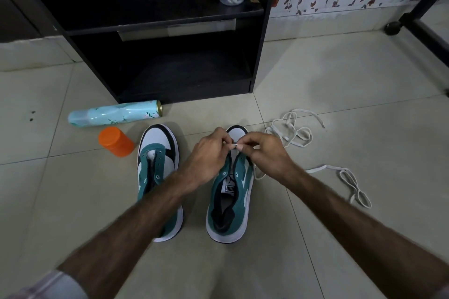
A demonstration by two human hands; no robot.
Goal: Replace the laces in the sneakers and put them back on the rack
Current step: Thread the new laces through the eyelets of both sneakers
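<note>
Barely begun, by the look of it. Both hands up over the toe end of the right sneaker (pixel 230 192), left hand (pixel 209 155) and right hand (pixel 264 153) meeting fingertip to fingertip, each pinching the white tip of a lace (pixel 235 145) just above the lowest eyelets. Fingers curled tight on that tip, nothing else held. Seems to be the first threading on this shoe: upper eyelets bare, tongue showing, a length of the same lace trailing out to the right across the floor (pixel 364 128) into loops (pixel 354 187). Second lace (pixel 291 133) heaped farther off, near the right shoe's toe, untouched. Left sneaker (pixel 158 177) standing just beside, on the left, eyelets open, no lace in it. Rack (pixel 257 56) beyond, lower shelf dark. Left to do, judging from this: lace the right shoe fully, lace the left, then set both on the rack. Spray can (pixel 114 114) and orange jar (pixel 115 138) lying at left, out of play.
</note>
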